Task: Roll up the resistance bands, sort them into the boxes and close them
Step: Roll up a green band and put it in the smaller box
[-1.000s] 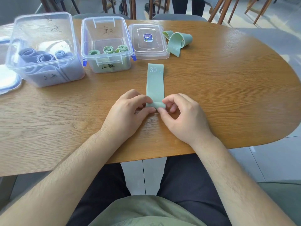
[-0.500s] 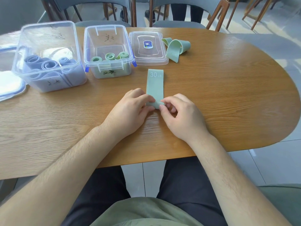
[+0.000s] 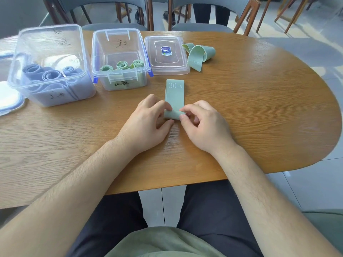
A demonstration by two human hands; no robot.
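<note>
A green resistance band [image 3: 174, 93] marked 30 LB lies flat on the wooden table [image 3: 259, 108], its near end turned into a small roll. My left hand [image 3: 148, 123] and my right hand [image 3: 202, 125] pinch that roll from either side with thumbs and fingertips. Behind it stands an open clear box [image 3: 120, 58] with rolled green bands inside. To its left, a larger clear box [image 3: 50, 65] holds rolled blue bands. A loose green band [image 3: 199, 54] lies unrolled at the back.
A clear lid [image 3: 167, 54] with a blue sticker lies flat beside the green box. Another lid [image 3: 9, 97] shows at the table's left edge. Chairs stand behind the table. My lap is under the near edge.
The roll at the band's near end has grown slightly and moved away from me, leaving less flat band. My head has tilted, shifting the whole scene down in view.
</note>
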